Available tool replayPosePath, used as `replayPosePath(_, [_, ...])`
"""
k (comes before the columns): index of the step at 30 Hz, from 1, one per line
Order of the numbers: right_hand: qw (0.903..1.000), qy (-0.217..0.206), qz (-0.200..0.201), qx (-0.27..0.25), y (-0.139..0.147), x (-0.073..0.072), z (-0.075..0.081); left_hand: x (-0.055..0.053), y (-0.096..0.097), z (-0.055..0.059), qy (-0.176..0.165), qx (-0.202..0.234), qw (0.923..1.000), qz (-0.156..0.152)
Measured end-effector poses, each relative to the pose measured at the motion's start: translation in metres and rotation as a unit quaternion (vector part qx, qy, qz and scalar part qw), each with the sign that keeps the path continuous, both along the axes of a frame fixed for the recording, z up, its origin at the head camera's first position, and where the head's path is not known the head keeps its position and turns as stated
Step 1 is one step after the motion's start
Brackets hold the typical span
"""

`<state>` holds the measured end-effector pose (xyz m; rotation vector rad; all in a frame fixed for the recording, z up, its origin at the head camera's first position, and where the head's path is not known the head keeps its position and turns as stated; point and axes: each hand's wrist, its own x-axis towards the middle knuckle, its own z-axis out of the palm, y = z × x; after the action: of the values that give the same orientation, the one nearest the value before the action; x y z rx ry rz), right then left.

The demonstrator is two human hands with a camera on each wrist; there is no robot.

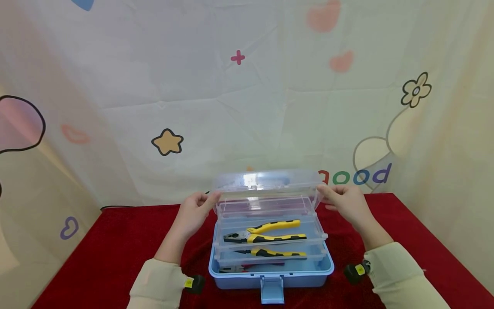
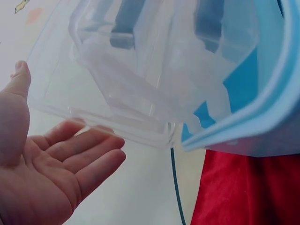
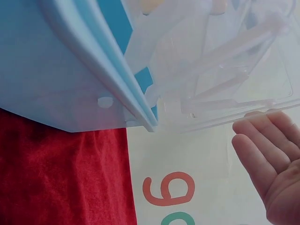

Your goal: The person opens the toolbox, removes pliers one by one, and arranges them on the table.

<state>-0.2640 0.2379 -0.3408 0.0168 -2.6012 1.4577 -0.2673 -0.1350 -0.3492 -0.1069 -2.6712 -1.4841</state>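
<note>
A light-blue toolbox (image 1: 270, 281) with a clear lid (image 1: 285, 178) stands in front of me, its lid raised and the clear trays fanned out. My left hand (image 1: 197, 212) is at the lid's left edge; in the left wrist view its fingers are fairly straight and spread from the thumb. At the right edge is my right hand (image 1: 345, 204), thumb at the lid's corner, with extended fingers along the rim in the right wrist view. Inside the box lie yellow-and-black combination pliers (image 1: 278, 238), similar long-nose pliers (image 1: 270, 253) and a red-handled tool (image 1: 239, 269), partly hidden.
The box rests on a red cloth (image 1: 127, 249) covering the table. A pale curtain (image 1: 208, 120) with printed shapes and letters hangs behind it. The blue latch (image 1: 272, 291) hangs down at the box's front. A dark cable (image 1: 119, 206) runs along the table's back edge at left.
</note>
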Motion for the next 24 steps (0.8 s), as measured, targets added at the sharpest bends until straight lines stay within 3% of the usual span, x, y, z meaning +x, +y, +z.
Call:
replayPosePath(9, [0.9999,-0.007,-0.013,-0.004,-0.002,-0.005,0.002,-0.004,-0.007,-0.013,-0.005,0.069,0.9964,-0.049])
replayPosePath(16, [0.9996,-0.012,-0.021,-0.011,-0.005,-0.008,0.003,-0.003,-0.011,-0.022,-0.022,0.102,0.9924,-0.066])
replayPosePath(24, [0.9988,-0.023,-0.041,-0.013,-0.01,-0.013,0.006,-0.002,-0.01,-0.031,-0.016,0.141,0.9851,-0.098])
